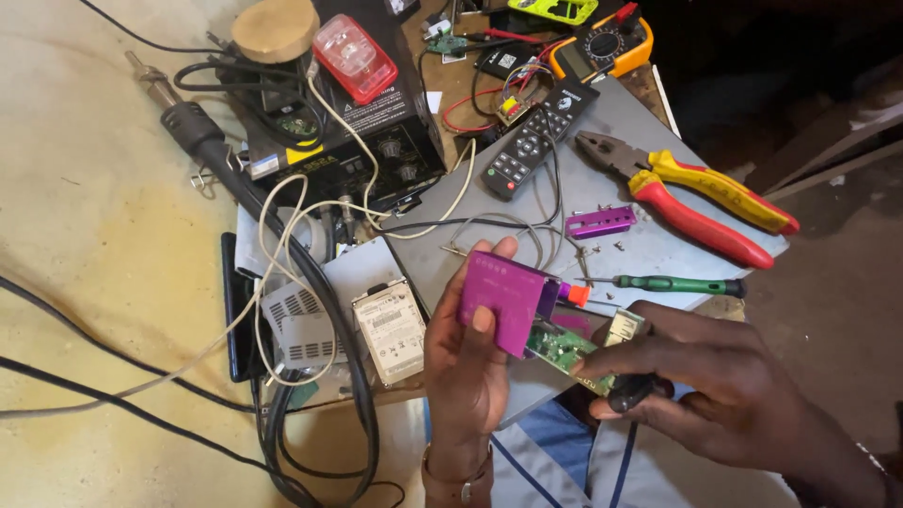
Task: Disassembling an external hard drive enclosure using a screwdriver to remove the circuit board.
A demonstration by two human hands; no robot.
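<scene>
My left hand (pixel 466 362) is closed on the purple case (pixel 501 299), thumb across its front face and fingers wrapped behind, one fingertip showing over the top edge. The case stands tilted in that grip, its open end turned toward my right hand (pixel 701 381). A green board (pixel 564 350) sticks out of that open end, reaching from my left grip across to my right fingers. My right forefinger lies along the board's lower edge, and the metal plug (pixel 623 327) at the board's far end sits just above that finger. The same hand is curled shut around a dark handle (pixel 632 390), tucked under the board; I cannot tell what tool it belongs to. Just beyond the case, a small orange tip (pixel 577 293) shows at its upper corner. Farther out from my right hand lie a green screwdriver (pixel 679 284), a purple plate (pixel 602 222) and red-and-yellow pliers (pixel 696 193). Left of my left hand sits a hard drive (pixel 390 329)
</scene>
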